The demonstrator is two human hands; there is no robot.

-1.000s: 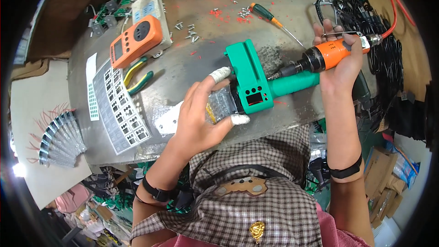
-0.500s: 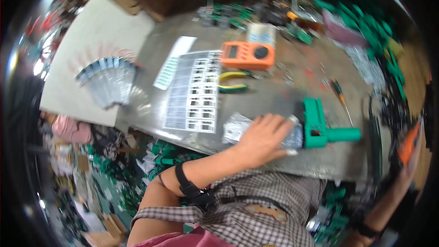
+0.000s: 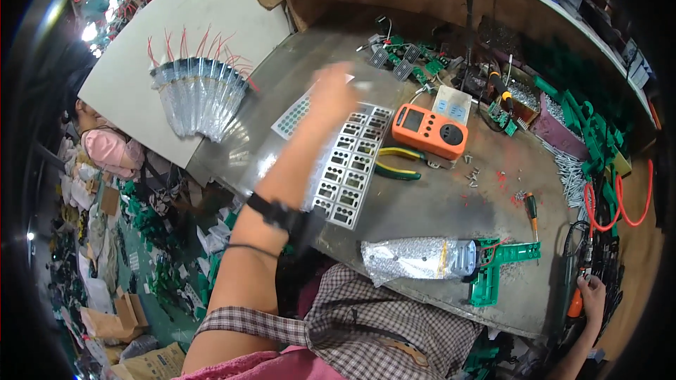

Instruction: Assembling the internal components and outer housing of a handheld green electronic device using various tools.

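My left hand (image 3: pixel 334 95), smeared by motion, reaches over the far end of the label sheets. Its fingers are too blurred to read. Beneath it lie a white sheet of green round stickers (image 3: pixel 294 116) and a sheet of grey-and-black rectangular labels (image 3: pixel 345 169). At the right edge of the bench, my right hand (image 3: pixel 593 294) is closed by an orange-and-black hand tool (image 3: pixel 576 302), close to a red coiled cord. In front of me, a silvery wrapped part (image 3: pixel 412 257) joins an open green plastic housing (image 3: pixel 486 285) with red wires inside.
An orange meter (image 3: pixel 429 130), yellow-green pliers (image 3: pixel 398 162) and a screwdriver (image 3: pixel 532 214) lie on the bench. Silver-wrapped packs with red wires (image 3: pixel 201 98) fan out on a white board (image 3: pixel 134 77). Circuit boards (image 3: pixel 408 60) and screws (image 3: pixel 567 169) lie farther back.
My left hand has left the wrapped part and moved up and left to the label sheets. The green housing now lies turned over, its inside showing. My right hand appears lower, near the bench edge.
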